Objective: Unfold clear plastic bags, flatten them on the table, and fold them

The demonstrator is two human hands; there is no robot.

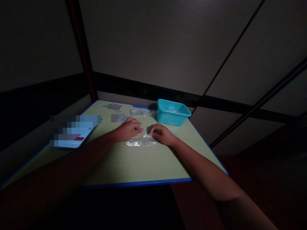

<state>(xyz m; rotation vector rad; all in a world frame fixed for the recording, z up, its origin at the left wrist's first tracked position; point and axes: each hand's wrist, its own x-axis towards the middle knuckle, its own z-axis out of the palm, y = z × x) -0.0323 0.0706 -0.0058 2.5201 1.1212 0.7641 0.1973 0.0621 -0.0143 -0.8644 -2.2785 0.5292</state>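
On the pale table lies a clear plastic bag [136, 142], crinkled and shiny, under and between my two hands. My left hand [127, 130] has its thumb and fingers closed in a pinch at the bag's upper left part. Just to the right, my right hand [163, 134] pinches the bag's upper edge, fingers curled. The two fingertip groups are a short way apart. A small dark patch shows by my right fingers; I cannot make out what it is.
A turquoise basket [171, 118] stands at the back right of the blue-edged table [144, 166]. Behind my left hand lie a grey flat packet [117, 117], another grey piece [114, 106] and a clear bag [141, 112]. A partly pixelated screen or booklet [79, 131] is at the left.
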